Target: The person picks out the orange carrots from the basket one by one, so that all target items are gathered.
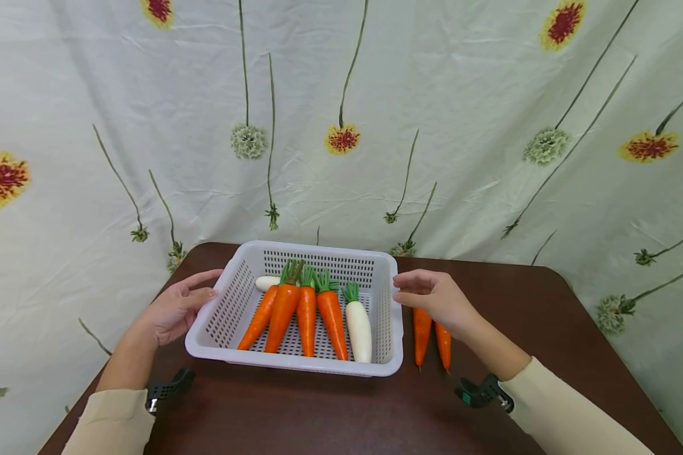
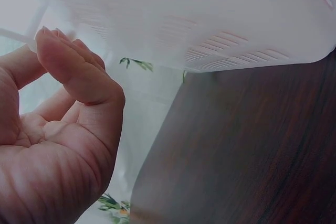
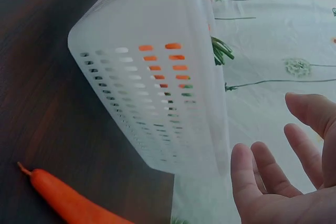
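A white perforated plastic basket [image 1: 395,341] stands on the dark table. Inside lie several orange carrots [image 1: 284,316] with green tops, a white radish [image 1: 359,332] with a green top, and another white vegetable [image 1: 266,282] partly hidden behind the carrots. My left hand [image 1: 179,306] is at the basket's left rim, with thumb and forefinger parted and their tips right at the edge. On the opposite side, my right hand [image 1: 432,297] has its fingertips near the right rim. The right wrist view shows these fingers [image 3: 244,171] spread beside the basket, holding nothing.
Two more carrots [image 1: 423,335] lie on the table to the right of the basket, partly under my right hand. Behind the brown table [image 1: 341,417] hangs a white cloth [image 1: 461,95] printed with flowers. A dark strap [image 1: 484,392] sits on each wrist.
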Tool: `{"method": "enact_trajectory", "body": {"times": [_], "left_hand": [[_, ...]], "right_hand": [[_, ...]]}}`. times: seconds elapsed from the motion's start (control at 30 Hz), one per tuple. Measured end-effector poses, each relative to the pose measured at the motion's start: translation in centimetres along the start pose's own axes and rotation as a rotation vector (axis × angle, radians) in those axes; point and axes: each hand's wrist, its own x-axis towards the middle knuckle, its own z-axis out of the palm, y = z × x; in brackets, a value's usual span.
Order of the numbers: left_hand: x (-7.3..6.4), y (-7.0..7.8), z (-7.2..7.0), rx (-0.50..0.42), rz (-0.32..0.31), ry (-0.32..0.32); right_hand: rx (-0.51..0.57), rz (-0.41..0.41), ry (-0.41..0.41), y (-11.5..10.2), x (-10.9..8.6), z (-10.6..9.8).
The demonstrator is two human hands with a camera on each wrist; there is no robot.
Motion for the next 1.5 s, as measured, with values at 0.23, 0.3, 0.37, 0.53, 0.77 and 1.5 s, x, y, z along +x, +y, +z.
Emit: {"method": "enact_trajectory", "body": {"times": [0.23,0.3,0.37,0.53,0.77,1.5], "left_hand": [[0.1,-0.1,0.0,0.000,0.001,-0.004],[0.1,-0.1,0.0,-0.001,0.002,-0.004],[0.1,-0.1,0.0,-0.002,0.003,-0.004],[0.1,-0.1,-0.1,-0.006,0.004,-0.002],[0.1,0.0,0.0,0.003,0.003,-0.004],[0.2,-0.3,-0.4,0.008,0.000,-0.015]], "right_hand": [[-0.011,-0.035,-0.065,-1.3,0.5,0.7],[-0.019,-0.035,-0.079,-1.7,0.7,0.9],[-0.024,-0.026,-0.095,-2.0,1.0,1.1],[-0.047,-0.003,-0.130,-2.6,1.6,1.6],[-0.058,-0.006,-0.172,-2.9,2.4,2.3],[-0.088,0.017,-0.289,-4.2,6.0,5.5]]}}
